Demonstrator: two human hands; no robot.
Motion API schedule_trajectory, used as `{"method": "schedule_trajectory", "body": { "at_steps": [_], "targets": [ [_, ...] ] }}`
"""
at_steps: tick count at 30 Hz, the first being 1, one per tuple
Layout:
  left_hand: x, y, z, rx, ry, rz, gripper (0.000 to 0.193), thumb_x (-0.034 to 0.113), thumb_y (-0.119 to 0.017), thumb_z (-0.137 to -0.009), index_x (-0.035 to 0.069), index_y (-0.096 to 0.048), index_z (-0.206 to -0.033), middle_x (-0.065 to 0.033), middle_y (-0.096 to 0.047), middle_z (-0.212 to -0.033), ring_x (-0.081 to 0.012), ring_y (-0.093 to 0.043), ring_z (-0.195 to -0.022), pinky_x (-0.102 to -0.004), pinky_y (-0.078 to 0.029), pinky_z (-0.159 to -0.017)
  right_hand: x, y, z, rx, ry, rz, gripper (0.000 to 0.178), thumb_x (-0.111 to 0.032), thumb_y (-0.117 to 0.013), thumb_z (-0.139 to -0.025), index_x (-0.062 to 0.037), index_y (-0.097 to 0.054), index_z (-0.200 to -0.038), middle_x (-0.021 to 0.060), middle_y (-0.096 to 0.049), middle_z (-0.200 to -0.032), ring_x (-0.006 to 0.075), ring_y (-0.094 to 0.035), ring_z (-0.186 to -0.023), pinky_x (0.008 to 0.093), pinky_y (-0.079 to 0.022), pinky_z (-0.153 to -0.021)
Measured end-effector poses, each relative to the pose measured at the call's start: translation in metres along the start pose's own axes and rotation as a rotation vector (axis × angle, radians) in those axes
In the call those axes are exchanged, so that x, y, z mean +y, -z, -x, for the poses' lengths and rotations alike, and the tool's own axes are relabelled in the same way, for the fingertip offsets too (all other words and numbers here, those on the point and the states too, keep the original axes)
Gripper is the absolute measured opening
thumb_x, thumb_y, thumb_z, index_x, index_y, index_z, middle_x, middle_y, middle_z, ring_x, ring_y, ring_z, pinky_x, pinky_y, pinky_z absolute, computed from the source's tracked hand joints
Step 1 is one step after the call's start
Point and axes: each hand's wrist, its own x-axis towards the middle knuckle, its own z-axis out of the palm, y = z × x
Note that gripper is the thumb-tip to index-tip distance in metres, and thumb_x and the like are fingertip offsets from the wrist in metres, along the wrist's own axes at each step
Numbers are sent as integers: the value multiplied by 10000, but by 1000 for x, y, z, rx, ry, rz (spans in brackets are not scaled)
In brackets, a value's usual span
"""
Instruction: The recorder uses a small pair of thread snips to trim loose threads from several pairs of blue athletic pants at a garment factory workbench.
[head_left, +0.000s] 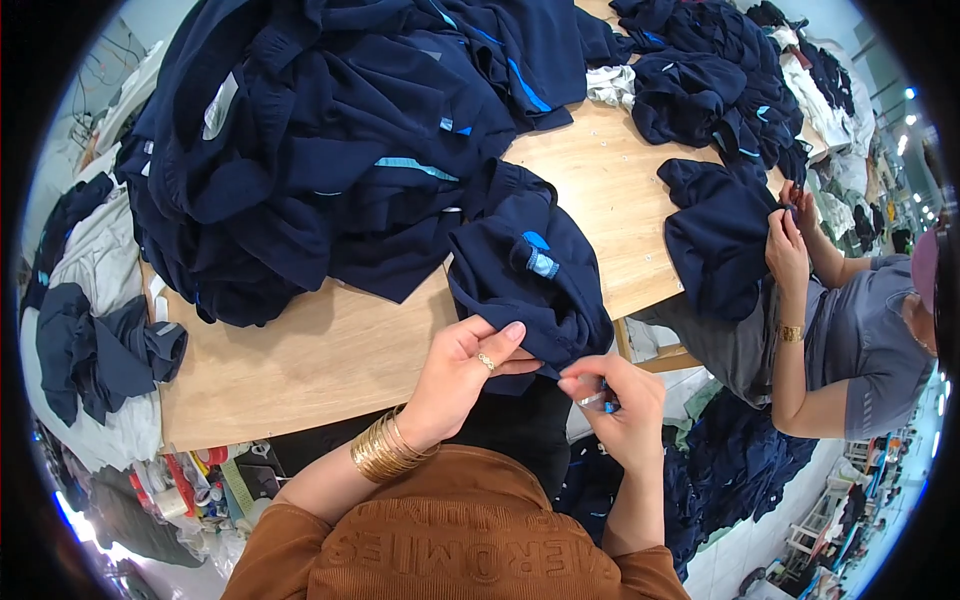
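A navy garment (525, 245) with a bright blue patch and a pale blue label lies over the table's front edge, its lower part drawn toward me. My left hand (470, 365), with a ring and several gold bangles at the wrist, pinches the garment's edge between thumb and fingers. Close beside it on the right, my right hand (620, 400) is curled at the cloth's lower corner. Within its fingers shows a small metal-and-blue tool (597, 401), mostly hidden, so its exact kind is unclear. The right fingertips are slightly blurred.
A large heap of navy garments (330, 130) covers the table's (300, 375) far left. Another navy pile (690, 70) lies at the far right. On the right, a co-worker (850, 340) handles a navy garment (720, 235). More dark clothes (740, 470) are heaped below, right of me.
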Motion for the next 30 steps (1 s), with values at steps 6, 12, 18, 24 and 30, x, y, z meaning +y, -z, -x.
{"method": "schedule_trajectory", "body": {
  "at_steps": [6,12,18,24,30],
  "targets": [
    [3,0,1,-42,-2,32,248,166,-494,-924,-52,-568,-1017,-124,-630,-989,-195,-619,-913,-338,-502,-841,10,-3,7,278,-111,29,237,-148,-730,-698,-42,-588,-856,51,-533,-665,160,-493,-552,250,-389,-505],
    [4,-2,2,-52,4,21,259,168,-491,-925,-53,-566,-1039,-125,-627,-1000,-193,-617,-921,-334,-502,-845,14,-7,3,227,4,255,198,-166,-712,-726,-43,-587,-820,46,-565,-671,203,-515,-559,288,-392,-498],
    [3,-2,2,-30,14,41,226,152,-486,-925,-41,-581,-995,-135,-632,-980,-224,-628,-915,-374,-514,-825,11,-10,1,201,16,275,219,-174,-728,-709,-38,-590,-810,62,-564,-669,209,-518,-563,292,-395,-510],
    [6,-2,1,-52,47,88,219,156,-481,-927,-33,-571,-993,-138,-632,-975,-220,-627,-920,-375,-518,-818,13,-10,2,202,14,258,226,-185,-735,-700,-50,-592,-813,39,-571,-674,196,-514,-553,288,-392,-494],
    [6,-2,1,-68,72,123,255,182,-489,-928,-42,-567,-1022,-122,-632,-988,-191,-622,-921,-329,-512,-826,11,-11,2,176,-7,242,219,-199,-725,-715,-54,-592,-811,37,-570,-675,193,-514,-552,287,-393,-492]
  ]
}}
